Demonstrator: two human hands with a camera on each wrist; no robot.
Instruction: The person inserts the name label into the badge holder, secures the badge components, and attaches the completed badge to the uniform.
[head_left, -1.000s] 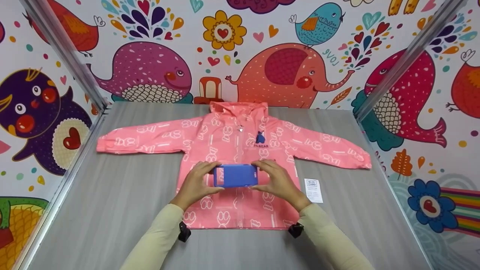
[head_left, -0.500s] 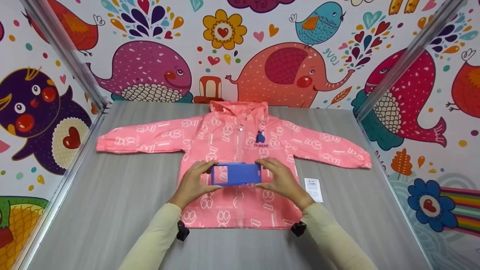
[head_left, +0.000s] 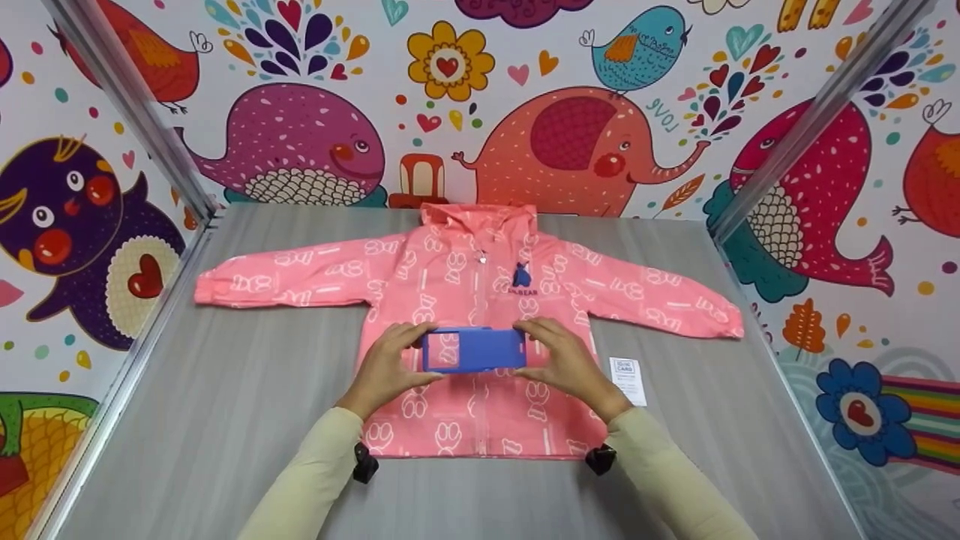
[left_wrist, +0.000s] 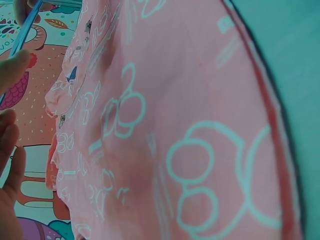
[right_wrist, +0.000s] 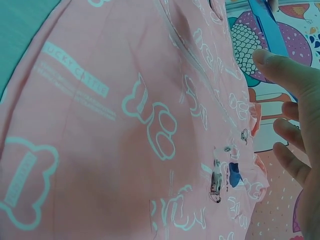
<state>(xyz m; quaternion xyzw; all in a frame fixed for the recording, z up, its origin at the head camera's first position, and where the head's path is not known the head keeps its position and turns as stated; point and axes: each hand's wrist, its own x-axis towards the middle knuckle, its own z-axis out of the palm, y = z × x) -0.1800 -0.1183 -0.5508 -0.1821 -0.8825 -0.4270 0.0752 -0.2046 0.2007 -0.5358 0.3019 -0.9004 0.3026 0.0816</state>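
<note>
A flat blue rectangular case is held in the air above a pink jacket. At its left end is a see-through framed part with the jacket's print visible through it. My left hand pinches that end between thumb and fingers. Gripping the solid blue end is my right hand, thumb below and fingers above. In the right wrist view the case appears edge-on beyond the thumb. On the jacket, near its dark blue bear logo, lies a small silver thing resembling a nail clipper.
The jacket lies spread on a grey table, both sleeves stretched out and the hood at the back. A white printed card lies right of it. Cartoon-printed walls with metal corner posts enclose the back and sides.
My hands have drawn slightly apart, the right one moving to the right. The blue case has grown longer, and its see-through part at the left shows wider.
</note>
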